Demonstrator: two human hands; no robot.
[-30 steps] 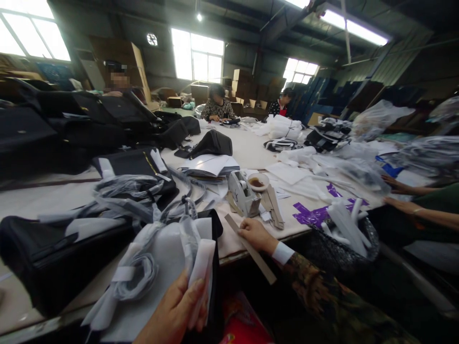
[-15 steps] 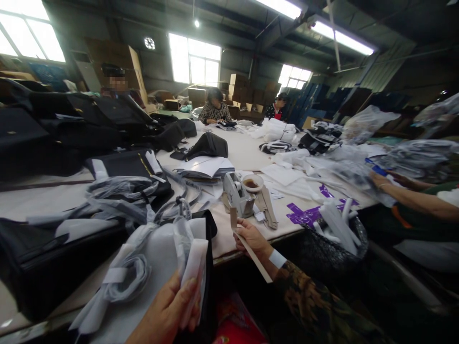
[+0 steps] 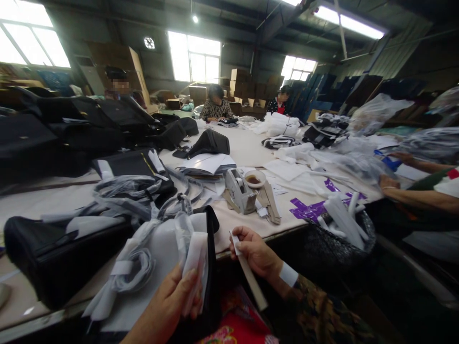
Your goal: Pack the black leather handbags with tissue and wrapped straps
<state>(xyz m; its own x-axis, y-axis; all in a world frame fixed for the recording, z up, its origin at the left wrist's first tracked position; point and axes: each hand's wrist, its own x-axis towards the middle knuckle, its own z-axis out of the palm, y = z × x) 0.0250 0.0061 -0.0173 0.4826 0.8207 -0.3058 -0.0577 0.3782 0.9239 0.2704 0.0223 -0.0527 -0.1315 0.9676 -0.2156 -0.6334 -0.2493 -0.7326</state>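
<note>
A black handbag stands in front of me, covered with white foam sheet and with plastic-wrapped straps at its top. My left hand is closed on a folded piece of white foam at the bag's right side, thumb on top. To the right, just off the table's front edge, my right hand pinches a long beige cardboard strip. The strip slants down toward my lap, and a white piece shows at its upper end. Beyond it sits a grey tape dispenser.
A brown tape roll and cardboard pieces lie by the dispenser. Another black bag lies left. A black bin liner with foam scraps hangs at the table edge. A co-worker's hands are at far right; other people sit across the table.
My right hand has drawn back from the dispenser toward me with the cardboard strip, whose upper end no longer sticks up. My left hand keeps its hold. The view has shifted slightly.
</note>
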